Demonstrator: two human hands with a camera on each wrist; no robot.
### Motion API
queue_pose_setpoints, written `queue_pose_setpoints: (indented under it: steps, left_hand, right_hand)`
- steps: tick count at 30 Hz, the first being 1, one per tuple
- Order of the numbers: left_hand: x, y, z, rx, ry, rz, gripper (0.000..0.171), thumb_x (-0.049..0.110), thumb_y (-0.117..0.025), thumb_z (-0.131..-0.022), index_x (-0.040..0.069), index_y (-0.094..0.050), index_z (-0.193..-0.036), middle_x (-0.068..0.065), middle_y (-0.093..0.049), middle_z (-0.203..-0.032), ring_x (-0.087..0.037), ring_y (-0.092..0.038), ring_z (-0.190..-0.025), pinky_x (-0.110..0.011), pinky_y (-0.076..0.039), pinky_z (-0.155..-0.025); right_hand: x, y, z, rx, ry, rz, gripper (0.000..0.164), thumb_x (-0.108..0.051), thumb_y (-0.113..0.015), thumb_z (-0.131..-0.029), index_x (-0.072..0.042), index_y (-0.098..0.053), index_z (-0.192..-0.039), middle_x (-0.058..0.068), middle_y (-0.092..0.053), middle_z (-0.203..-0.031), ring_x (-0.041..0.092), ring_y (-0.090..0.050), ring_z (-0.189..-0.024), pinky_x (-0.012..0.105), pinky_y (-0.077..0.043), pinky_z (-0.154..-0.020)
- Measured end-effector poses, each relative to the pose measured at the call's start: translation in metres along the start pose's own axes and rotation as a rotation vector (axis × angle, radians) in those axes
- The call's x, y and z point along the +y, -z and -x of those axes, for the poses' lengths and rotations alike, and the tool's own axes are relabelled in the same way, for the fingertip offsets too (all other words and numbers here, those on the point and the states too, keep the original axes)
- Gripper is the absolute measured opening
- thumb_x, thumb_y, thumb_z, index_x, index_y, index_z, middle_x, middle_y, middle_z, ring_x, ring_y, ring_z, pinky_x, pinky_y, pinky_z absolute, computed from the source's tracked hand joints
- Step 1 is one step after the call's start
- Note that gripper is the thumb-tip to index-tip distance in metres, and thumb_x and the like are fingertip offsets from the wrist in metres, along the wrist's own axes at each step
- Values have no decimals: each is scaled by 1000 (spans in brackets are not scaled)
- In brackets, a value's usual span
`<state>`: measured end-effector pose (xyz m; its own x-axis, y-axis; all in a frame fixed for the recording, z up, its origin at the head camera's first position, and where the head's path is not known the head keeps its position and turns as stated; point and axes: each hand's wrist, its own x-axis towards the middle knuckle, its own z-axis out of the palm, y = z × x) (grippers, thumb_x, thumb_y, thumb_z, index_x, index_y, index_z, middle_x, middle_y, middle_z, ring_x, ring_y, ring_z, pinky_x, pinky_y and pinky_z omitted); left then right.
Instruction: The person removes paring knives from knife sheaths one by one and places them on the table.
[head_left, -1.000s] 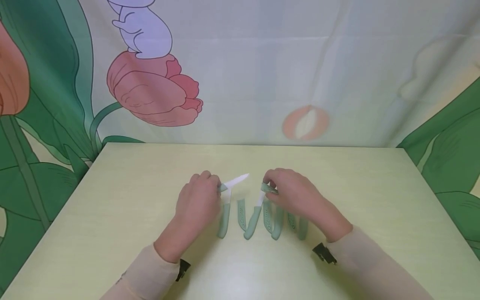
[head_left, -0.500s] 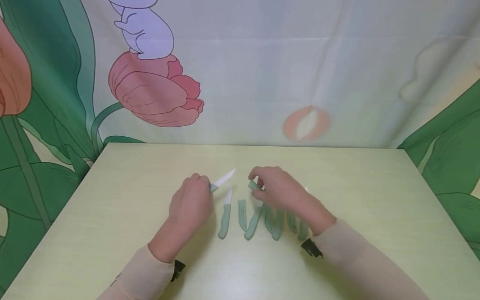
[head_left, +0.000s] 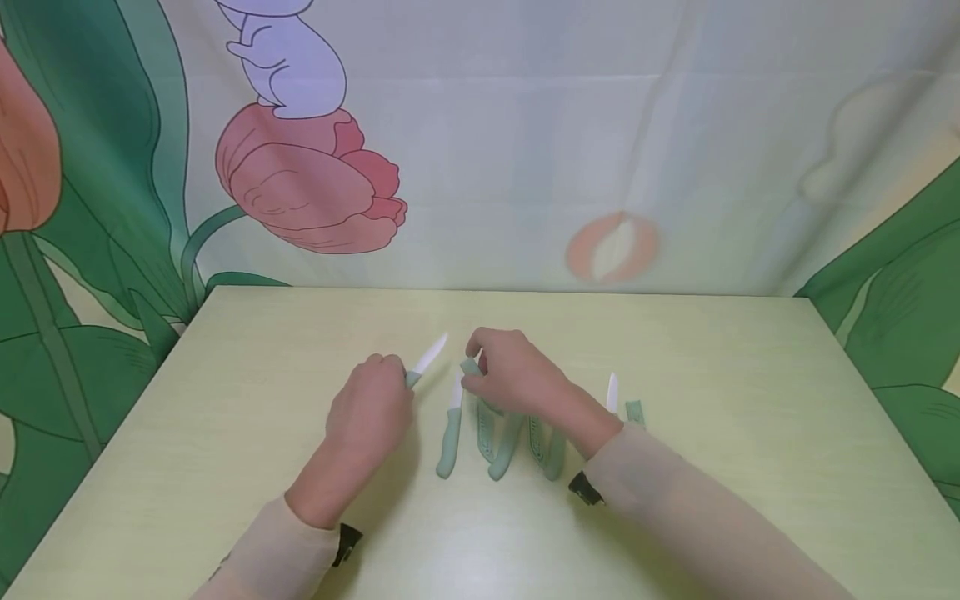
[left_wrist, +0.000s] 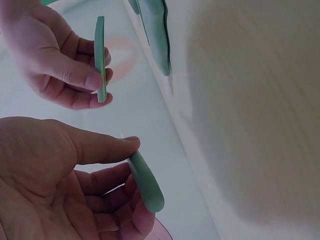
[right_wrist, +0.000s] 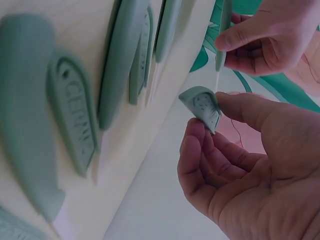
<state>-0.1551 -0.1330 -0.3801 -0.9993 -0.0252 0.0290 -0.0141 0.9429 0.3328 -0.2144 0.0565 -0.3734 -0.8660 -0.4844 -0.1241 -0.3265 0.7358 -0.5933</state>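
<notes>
My left hand (head_left: 371, 404) grips a small knife by its green handle (left_wrist: 146, 185). The knife's white blade (head_left: 430, 354) points up and to the right, bare. Between thumb and fingers of my right hand (head_left: 517, 371) is a green blade sheath (right_wrist: 202, 107), apart from the held knife. Under and beside the right hand lies a row of knives and sheaths. The leftmost knife (head_left: 448, 442) has its white blade pointing away, its tip close by the held sheath. A sheath (head_left: 485, 433) and another knife (head_left: 507, 446) follow to its right, partly covered by the hand.
Farther right on the pale table (head_left: 750, 375) are another sheath (head_left: 536, 437) and knife (head_left: 555, 454). A white blade (head_left: 612, 392) and a sheath (head_left: 634, 412) show past the right sleeve (head_left: 675, 483), which hides part of the row. A printed curtain (head_left: 480, 167) hangs behind the table.
Both hands have moved left, the right one farther, carrying the sheath across the row. The knife in the left hand now points more steeply away. The row's right end has come into view.
</notes>
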Motion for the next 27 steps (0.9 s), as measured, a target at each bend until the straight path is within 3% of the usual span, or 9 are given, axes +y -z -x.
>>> queue_pose_setpoints:
  steps: [5, 11, 19, 27]
  left_hand:
    - [-4, -1, 1, -5, 13, 21, 10, 5, -62, -87, 0, -54, -86, -10, -50, -78, -23, -49, -65, -31, -42, -47]
    - [-8, -2, 4, 7, -1, 31, 13, 3, -61, -87, -2, -49, -88, -12, -50, -78, -23, -50, -63, -32, -42, -49]
    - [-14, -5, 5, 15, -2, 15, 21, 5, -63, -87, -4, -45, -92, -14, -51, -77, -23, -52, -61, -33, -45, -49]
    - [-19, -7, 7, -44, 21, 33, 22, 6, -61, -88, -6, -43, -94, -15, -51, -77, -23, -53, -60, -34, -44, -48]
  right_hand:
    - [-10, -6, -6, -15, -5, -50, 32, -21, -63, -89, -11, -55, -118, 1, -62, -83, 12, -56, -57, 29, -48, -54]
    - [-22, -16, -14, -16, -55, -51, 33, -23, -65, -87, -9, -55, -115, 1, -61, -76, 13, -54, -60, 29, -47, -55]
    - [-39, -31, -22, -24, -108, -35, 35, -24, -69, -86, -6, -56, -113, 1, -58, -91, 15, -55, -74, 26, -47, -61]
    - [-49, -46, -31, -33, -166, -4, 29, -20, -71, -84, -6, -53, -101, 5, -57, -83, 13, -53, -60, 25, -45, -49]
